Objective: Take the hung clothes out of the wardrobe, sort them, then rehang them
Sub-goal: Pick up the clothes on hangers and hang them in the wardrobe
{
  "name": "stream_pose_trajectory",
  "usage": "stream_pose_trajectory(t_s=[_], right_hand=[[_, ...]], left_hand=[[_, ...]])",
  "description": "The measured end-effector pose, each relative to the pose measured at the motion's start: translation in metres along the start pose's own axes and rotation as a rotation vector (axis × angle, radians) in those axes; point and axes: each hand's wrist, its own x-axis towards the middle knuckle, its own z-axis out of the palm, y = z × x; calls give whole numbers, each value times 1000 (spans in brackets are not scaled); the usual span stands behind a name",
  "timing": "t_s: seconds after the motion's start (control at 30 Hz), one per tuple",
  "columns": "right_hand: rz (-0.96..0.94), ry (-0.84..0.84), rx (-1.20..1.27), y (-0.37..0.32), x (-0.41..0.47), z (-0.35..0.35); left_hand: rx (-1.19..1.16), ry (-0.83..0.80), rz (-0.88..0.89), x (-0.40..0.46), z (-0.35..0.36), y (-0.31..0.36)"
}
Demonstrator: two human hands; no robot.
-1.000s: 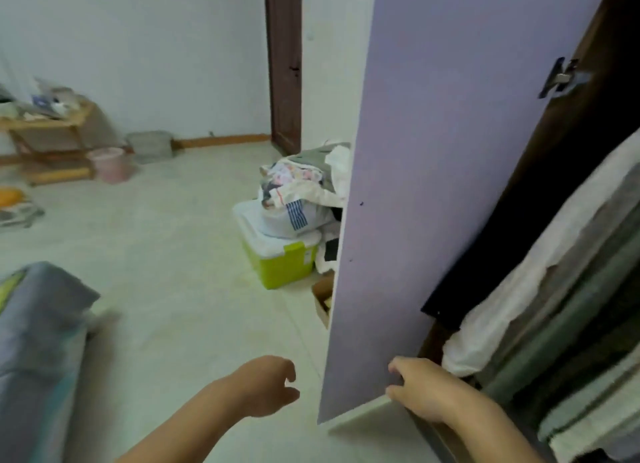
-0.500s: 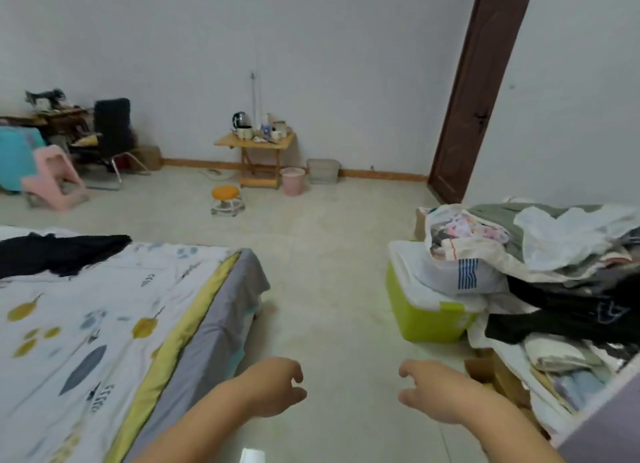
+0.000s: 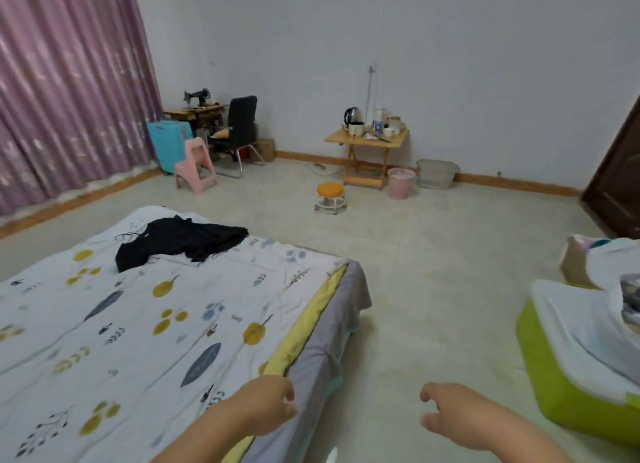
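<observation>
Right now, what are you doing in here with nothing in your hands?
A person is facing the bed, away from any wardrobe. Both hands are empty with loosely curled fingers: the left hand hangs over the bed's corner, the right hand over the floor. One black garment already lies on the bed. A green storage box with clothes on top sits at the right.

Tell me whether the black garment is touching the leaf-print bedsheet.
Touching. The head view shows the crumpled black garment lying flat on the white leaf-print bedsheet near the bed's far end, with no gap beneath it.
</observation>
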Motion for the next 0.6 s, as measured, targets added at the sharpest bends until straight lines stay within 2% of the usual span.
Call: stream_pose_trajectory(t_s=[0.2,0.47,0.6], right_hand=[[-77,-36,-97,11,85,-56],[-104,-19,-194,75,181,-172],[-92,-14,-231,109,235,-214]], left_hand=[[-31,45,-97,71,-31,4],[-6,127,-93,191,-108,90],[-6,116,-88,249,-135,117]])
